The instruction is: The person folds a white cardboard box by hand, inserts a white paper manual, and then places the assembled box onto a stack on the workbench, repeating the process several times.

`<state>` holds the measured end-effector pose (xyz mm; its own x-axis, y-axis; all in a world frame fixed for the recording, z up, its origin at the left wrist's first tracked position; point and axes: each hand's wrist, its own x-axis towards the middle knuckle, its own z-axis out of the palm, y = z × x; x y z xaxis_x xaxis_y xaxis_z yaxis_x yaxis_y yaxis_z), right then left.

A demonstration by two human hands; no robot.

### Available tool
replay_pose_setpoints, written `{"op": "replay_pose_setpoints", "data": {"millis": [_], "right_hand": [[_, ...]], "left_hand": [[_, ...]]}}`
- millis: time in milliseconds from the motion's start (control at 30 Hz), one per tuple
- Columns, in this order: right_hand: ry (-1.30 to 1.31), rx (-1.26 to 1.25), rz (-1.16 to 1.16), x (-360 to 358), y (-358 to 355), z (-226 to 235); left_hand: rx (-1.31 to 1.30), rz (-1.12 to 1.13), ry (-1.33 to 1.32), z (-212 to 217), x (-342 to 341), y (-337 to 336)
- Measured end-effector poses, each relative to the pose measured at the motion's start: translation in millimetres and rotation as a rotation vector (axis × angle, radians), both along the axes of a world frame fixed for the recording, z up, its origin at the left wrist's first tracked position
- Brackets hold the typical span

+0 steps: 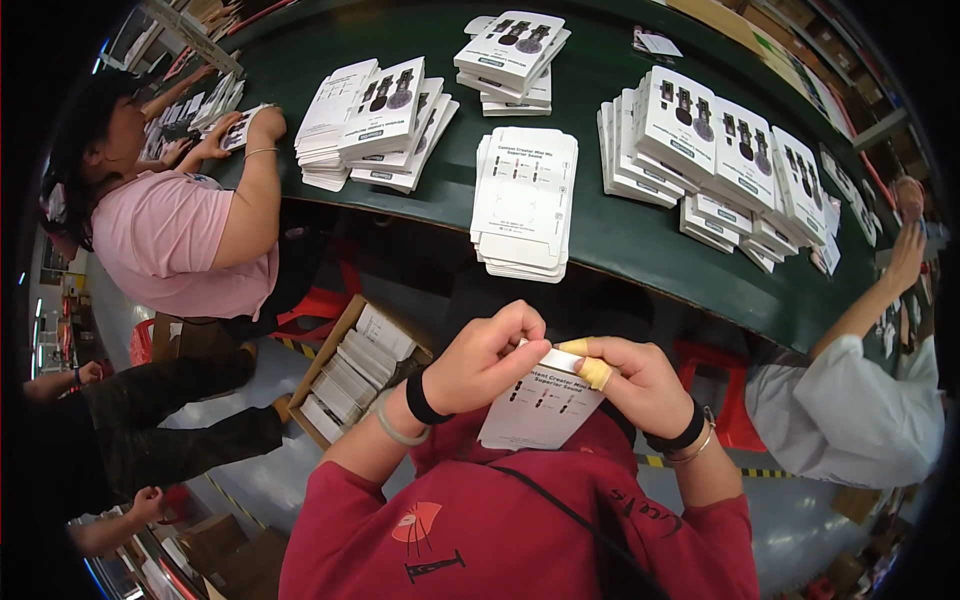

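A white printed cardboard box point(541, 412) is held upright in front of my chest, its top edge between my two hands. My left hand point(487, 362) is closed, its thumb and curled fingers pinching the top left of the box. My right hand point(643, 385), with yellow tape around its fingertips, grips the top right corner with thumb and fingers. Whether the top flap is fully tucked in cannot be made out. Just beyond my hands, a stack of flat white box blanks point(522, 205) lies at the near edge of the green table point(440, 215).
Printed boxes are piled at left point(385, 125), at the back point(511, 60) and at right point(715, 150). An open carton point(350, 370) of white boxes stands on the floor by my left arm. A person in pink point(190, 220) works at left, another in a pale sleeve point(850, 400) at right.
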<state>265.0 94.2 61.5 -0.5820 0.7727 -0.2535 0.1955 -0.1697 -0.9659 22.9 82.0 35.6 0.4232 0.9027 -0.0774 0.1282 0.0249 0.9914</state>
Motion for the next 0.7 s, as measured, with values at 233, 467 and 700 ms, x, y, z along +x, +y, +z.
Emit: {"op": "replay_pose_setpoints", "data": {"millis": [233, 467, 700], "right_hand": [[0.191, -0.198, -0.168, -0.1, -9.8, -24.0], [0.047, 0.258, 0.057, 1.5, -14.4, -15.1], [0.105, 0.089, -0.011, 0.2, -1.6, 15.1]], "left_hand": [[0.241, 0.173, -0.146, -36.5, 4.8, -15.4], [0.234, 0.183, -0.086, -22.9, -1.5, -17.4], [0.607, 0.155, 0.266, 94.0, -80.6, 6.7]]}}
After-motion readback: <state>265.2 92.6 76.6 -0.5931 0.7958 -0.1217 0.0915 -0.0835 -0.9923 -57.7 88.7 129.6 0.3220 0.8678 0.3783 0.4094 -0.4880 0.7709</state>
